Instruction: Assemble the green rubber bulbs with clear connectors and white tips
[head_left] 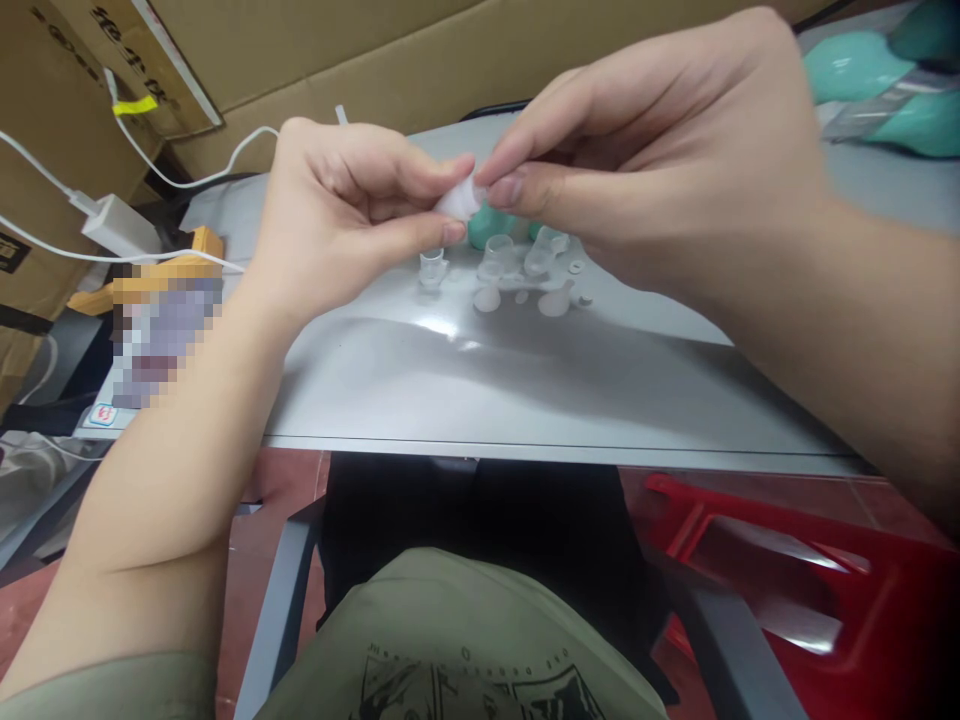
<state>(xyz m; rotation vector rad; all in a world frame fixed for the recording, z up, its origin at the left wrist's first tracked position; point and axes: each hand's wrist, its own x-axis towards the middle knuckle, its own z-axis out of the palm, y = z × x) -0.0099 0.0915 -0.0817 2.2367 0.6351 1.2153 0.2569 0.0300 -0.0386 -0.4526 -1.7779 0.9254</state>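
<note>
Above the table, my left hand pinches a small whitish translucent plastic piece between thumb and fingertips. My right hand closes its thumb and index finger on the piece's upper right end; the fingers partly cover it, so its exact kind does not show. Just below and behind the hands, several small clear plastic pieces stand or lie on the table, among them a small clear cup and a clear tube-like piece. A teal rounded object sits behind them, mostly hidden by my hands.
The grey-white table has cardboard along its back. At left are a white charger with cables, a yellow-orange object and a blurred-out item. Teal objects lie at the right rear. A red plastic stool stands below right.
</note>
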